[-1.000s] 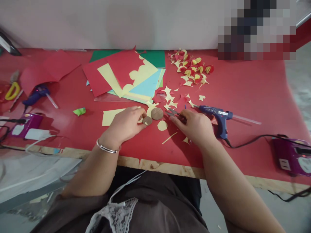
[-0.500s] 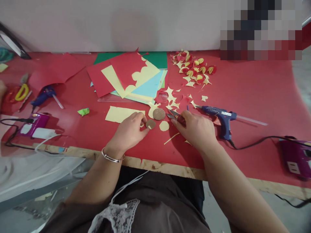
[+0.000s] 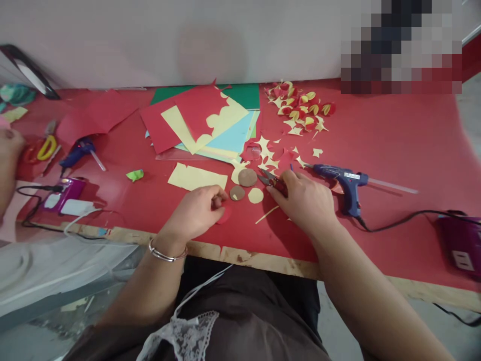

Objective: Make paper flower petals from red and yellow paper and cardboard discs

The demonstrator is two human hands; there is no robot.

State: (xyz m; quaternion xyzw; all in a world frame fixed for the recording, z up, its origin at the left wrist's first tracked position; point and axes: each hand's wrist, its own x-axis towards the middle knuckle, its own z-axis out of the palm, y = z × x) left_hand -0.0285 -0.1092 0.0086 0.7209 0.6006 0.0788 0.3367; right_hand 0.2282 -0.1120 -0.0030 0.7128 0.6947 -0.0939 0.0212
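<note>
My right hand (image 3: 306, 198) is closed around small scissors (image 3: 273, 181), whose blades point left over the red table. My left hand (image 3: 197, 210) has its fingers pinched beside a red paper circle (image 3: 224, 213); the hand partly covers it. Right of those fingertips lies a small brown disc (image 3: 237, 193) with a yellow scrap on it. A larger brown disc (image 3: 247, 177) lies just above, partly over yellow paper. Near the scissors' tips is a yellow paper circle (image 3: 256, 195). A yellow paper strip (image 3: 197, 176) lies beyond my left hand.
Coloured sheets (image 3: 229, 130) are stacked at the back, with scraps and red-yellow paper pieces (image 3: 300, 108) to their right. A blue glue gun (image 3: 347, 181) lies right of my right hand, another (image 3: 77, 153) at left. Another person's hand (image 3: 9, 155) is at the left edge.
My left hand has moved slightly left and down, off the small brown disc. A red circle now shows by its fingers. My right hand still holds the scissors.
</note>
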